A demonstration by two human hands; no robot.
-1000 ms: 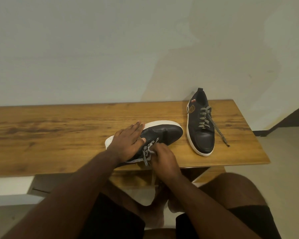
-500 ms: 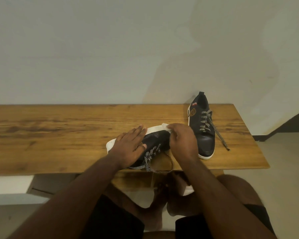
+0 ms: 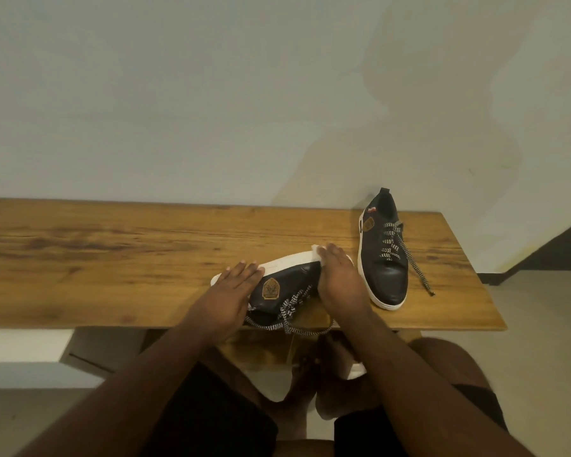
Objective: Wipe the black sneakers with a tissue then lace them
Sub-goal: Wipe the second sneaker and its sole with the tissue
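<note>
- Sneaker (image 3: 285, 285) lies on its side at the table's (image 3: 112, 252) near edge, rolled further since a second ago, badge now showing.
- Right hand (image 3: 338, 278) grip presses a tissue (image 3: 317, 249) at its toe, moved up from the laces.
- Left hand (image 3: 226, 298) stays flat, unclenched, on the heel.

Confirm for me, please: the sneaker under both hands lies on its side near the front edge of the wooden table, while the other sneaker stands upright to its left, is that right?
Not quite. The head view shows the other sneaker standing upright to the right of the tipped sneaker, not its left. The rest holds: the left hand and right hand rest on the tipped one, near the front edge of the wooden table.
</note>
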